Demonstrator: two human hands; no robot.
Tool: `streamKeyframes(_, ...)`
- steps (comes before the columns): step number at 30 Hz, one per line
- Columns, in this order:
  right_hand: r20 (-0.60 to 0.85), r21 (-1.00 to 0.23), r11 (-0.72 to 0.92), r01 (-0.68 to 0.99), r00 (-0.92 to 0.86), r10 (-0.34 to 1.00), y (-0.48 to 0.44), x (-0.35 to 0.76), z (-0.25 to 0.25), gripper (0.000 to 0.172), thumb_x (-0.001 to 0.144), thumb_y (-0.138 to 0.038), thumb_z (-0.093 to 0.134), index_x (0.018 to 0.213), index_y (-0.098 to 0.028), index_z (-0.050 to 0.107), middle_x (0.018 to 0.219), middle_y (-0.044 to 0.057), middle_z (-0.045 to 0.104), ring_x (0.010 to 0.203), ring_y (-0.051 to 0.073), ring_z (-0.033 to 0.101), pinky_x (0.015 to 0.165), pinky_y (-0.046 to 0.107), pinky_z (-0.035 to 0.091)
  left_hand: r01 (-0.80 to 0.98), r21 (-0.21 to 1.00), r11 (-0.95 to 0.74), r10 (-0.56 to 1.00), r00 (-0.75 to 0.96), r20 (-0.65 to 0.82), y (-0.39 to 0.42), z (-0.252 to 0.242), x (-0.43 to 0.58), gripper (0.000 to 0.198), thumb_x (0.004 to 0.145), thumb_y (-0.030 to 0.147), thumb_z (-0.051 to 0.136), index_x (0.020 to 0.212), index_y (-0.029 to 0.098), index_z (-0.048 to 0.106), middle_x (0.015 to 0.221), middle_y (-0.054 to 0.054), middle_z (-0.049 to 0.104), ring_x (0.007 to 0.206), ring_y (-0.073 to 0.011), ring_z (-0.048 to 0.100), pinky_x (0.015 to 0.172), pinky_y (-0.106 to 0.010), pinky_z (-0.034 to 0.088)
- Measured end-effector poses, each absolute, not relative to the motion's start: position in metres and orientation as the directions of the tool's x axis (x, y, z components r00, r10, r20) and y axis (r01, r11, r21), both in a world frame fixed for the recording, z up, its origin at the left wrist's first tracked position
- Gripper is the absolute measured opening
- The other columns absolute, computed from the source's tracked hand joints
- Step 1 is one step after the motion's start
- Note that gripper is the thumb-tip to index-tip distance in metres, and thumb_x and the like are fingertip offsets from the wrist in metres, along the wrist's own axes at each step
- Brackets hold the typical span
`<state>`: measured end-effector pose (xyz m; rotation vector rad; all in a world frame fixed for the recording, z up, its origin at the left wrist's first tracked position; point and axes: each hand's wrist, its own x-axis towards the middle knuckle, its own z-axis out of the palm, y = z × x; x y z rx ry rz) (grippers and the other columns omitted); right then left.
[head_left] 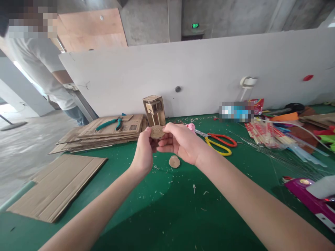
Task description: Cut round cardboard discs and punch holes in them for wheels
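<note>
Between my two hands is a round cardboard disc (157,131), raised above the green table. My left hand (143,150) pinches its left edge with thumb and fingers. On the opposite edge, the thumb and fingers of my right hand (180,140) are closed too. A second small cardboard disc (174,161) with a hole in its middle lies on the table just below my right hand. Behind the held disc stands an upright cardboard box model (154,108) with sticks inside. Scissors (216,139) with red and yellow handles rest to the right of my right hand.
Stacked cardboard sheets (110,127) at the left bear teal pliers (108,124). A loose cardboard sheet (60,184) lies nearer. Bundled sticks (264,132) and a purple device (306,191) are at the right. A white partition (206,76) rises behind; a person (39,59) stands at left.
</note>
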<state>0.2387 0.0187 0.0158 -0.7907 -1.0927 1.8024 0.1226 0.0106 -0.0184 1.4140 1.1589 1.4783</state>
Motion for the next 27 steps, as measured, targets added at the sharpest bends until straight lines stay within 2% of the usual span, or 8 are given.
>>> streamKeyframes(4, -0.141, -0.902, -0.291, -0.319, -0.42, 0.897, 0.0198, 0.2392, 0.0153, 0.015, 0.075, -0.018, 0.054, 0.061, -0.016, 0.059, 0.057, 0.004, 0.06, 0.053, 0.012, 0.058, 0.062, 0.029, 0.059, -0.029, 0.971, -0.238, 0.963, -0.134, 0.232, 0.0092, -0.0171, 0.1224, 0.04, 0.086, 0.044, 0.022, 0.089, 0.019, 0.054, 0.067, -0.004, 0.066, 0.065, -0.0185, 0.063, 0.047, -0.028, 0.042)
streamKeyframes(9, -0.172, -0.877, -0.329, -0.35, -0.41, 0.896, 0.0189, 0.2367, 0.0138, 0.015, 0.076, -0.019, 0.056, 0.061, -0.016, 0.059, 0.056, 0.002, 0.057, 0.05, 0.009, 0.057, 0.056, 0.022, 0.058, -0.079, 0.98, -0.181, 0.973, -0.16, 0.167, 0.0078, -0.0139, 0.1241, 0.034, 0.085, 0.043, 0.025, 0.079, 0.02, 0.05, 0.063, -0.003, 0.063, 0.062, -0.0177, 0.061, 0.045, -0.028, 0.04)
streamKeyframes(15, -0.151, -0.85, -0.333, -0.409, -0.417, 0.896, 0.0159, 0.2349, 0.0148, 0.013, 0.076, -0.015, 0.054, 0.064, -0.016, 0.059, 0.054, 0.001, 0.056, 0.05, 0.01, 0.057, 0.06, 0.026, 0.061, -0.087, 0.975, -0.203, 0.965, -0.185, 0.184, 0.0091, -0.0137, 0.1251, 0.027, 0.083, 0.04, 0.026, 0.073, 0.022, 0.043, 0.062, -0.002, 0.062, 0.062, -0.0174, 0.061, 0.046, -0.028, 0.039)
streamKeyframes(23, -0.128, -0.862, -0.308, -0.403, -0.415, 0.901, 0.0145, 0.2341, 0.013, 0.013, 0.077, -0.014, 0.053, 0.066, -0.015, 0.059, 0.055, 0.0, 0.055, 0.053, 0.01, 0.058, 0.063, 0.027, 0.062, -0.238, 0.941, -0.241, 0.958, -0.215, 0.191, 0.0067, -0.0126, 0.1296, 0.024, 0.077, 0.037, 0.037, 0.069, 0.019, 0.052, 0.059, -0.001, 0.062, 0.062, -0.0176, 0.061, 0.05, -0.027, 0.042)
streamKeyframes(27, -0.128, -0.857, -0.314, -0.408, -0.423, 0.897, 0.0152, 0.2334, 0.0123, 0.016, 0.079, -0.013, 0.052, 0.065, -0.015, 0.059, 0.056, 0.001, 0.056, 0.053, 0.01, 0.059, 0.061, 0.026, 0.062, -0.317, 0.921, -0.227, 0.964, -0.208, 0.166, 0.0079, -0.0143, 0.128, 0.024, 0.074, 0.036, 0.041, 0.069, 0.018, 0.056, 0.055, 0.0, 0.06, 0.056, -0.0161, 0.058, 0.046, -0.025, 0.039)
